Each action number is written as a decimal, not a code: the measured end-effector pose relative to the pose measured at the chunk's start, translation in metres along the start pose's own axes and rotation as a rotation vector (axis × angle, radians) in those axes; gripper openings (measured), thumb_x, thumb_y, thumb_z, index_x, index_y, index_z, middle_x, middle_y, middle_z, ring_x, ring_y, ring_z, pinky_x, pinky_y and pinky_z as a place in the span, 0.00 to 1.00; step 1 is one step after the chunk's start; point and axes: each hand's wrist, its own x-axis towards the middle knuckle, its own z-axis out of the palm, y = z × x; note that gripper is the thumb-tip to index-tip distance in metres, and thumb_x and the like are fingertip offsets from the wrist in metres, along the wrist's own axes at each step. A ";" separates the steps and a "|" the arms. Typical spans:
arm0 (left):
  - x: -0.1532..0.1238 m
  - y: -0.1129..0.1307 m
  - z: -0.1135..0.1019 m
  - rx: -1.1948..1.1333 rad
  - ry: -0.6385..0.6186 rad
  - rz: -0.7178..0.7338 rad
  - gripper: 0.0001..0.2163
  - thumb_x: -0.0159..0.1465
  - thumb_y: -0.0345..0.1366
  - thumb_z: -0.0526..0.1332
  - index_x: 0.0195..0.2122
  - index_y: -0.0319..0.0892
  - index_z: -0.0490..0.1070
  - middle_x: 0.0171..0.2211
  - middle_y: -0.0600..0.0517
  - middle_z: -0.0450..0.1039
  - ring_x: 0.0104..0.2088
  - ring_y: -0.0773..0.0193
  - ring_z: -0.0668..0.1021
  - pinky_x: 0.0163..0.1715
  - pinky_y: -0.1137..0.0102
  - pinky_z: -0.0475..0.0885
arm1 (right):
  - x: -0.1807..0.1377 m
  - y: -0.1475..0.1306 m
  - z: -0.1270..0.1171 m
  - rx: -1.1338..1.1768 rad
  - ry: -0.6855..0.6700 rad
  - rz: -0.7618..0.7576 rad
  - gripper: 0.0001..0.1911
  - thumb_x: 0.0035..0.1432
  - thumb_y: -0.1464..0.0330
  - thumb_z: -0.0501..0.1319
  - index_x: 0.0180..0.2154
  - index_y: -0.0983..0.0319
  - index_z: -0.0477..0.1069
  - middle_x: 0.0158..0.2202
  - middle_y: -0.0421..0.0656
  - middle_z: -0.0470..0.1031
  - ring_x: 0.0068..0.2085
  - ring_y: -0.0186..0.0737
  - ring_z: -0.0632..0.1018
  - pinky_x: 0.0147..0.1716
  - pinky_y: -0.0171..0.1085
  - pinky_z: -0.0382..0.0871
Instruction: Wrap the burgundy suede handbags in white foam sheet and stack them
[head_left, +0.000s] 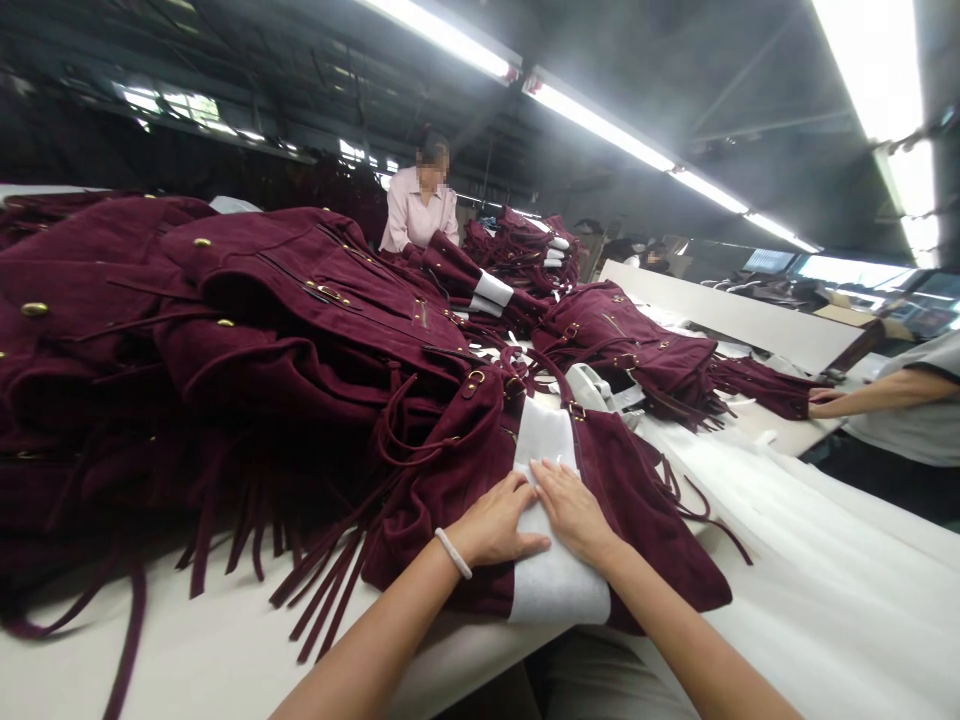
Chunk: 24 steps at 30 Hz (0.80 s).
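A burgundy suede bag (637,520) lies in front of me, with gold hardware, thin cords and fringe strips. Around its middle runs a white band (559,590), which looks like paper or thin fabric. My left hand (495,520), a pale band on its wrist, rests on the left side of the white band with its thumb stretched out and fingers bent. My right hand (571,508) lies on the band beside it, fingers extended and pressing down. The fingertips of both hands nearly meet. Neither hand appears to grip anything.
Stacked burgundy bags (300,300) rise on my left. Another bag (626,335) lies ahead, and white sheets (810,540) spread over the table at right. Behind the stacks stands a person in a pink shirt (421,212). At the right edge, another person's arm (885,392) reaches to burgundy fabric.
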 end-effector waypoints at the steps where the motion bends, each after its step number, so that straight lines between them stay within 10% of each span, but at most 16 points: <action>1: 0.000 0.001 0.000 -0.002 -0.004 -0.008 0.23 0.56 0.43 0.67 0.51 0.43 0.66 0.52 0.45 0.63 0.53 0.52 0.70 0.57 0.61 0.65 | 0.001 0.001 0.001 -0.013 -0.042 0.002 0.24 0.69 0.69 0.44 0.63 0.66 0.60 0.62 0.49 0.63 0.65 0.45 0.60 0.65 0.50 0.49; 10: 0.004 0.002 0.000 0.010 -0.032 -0.026 0.21 0.59 0.41 0.63 0.52 0.46 0.64 0.57 0.46 0.60 0.56 0.54 0.70 0.58 0.62 0.64 | 0.019 0.006 -0.015 0.064 -0.186 0.089 0.27 0.71 0.58 0.39 0.66 0.60 0.52 0.68 0.41 0.49 0.69 0.45 0.48 0.65 0.57 0.33; 24: 0.005 -0.002 0.000 0.006 -0.045 -0.011 0.24 0.56 0.48 0.66 0.50 0.42 0.66 0.53 0.45 0.64 0.52 0.56 0.73 0.56 0.63 0.66 | -0.034 -0.021 -0.039 0.138 -0.184 0.063 0.25 0.70 0.64 0.43 0.63 0.64 0.60 0.65 0.49 0.58 0.66 0.45 0.56 0.65 0.55 0.37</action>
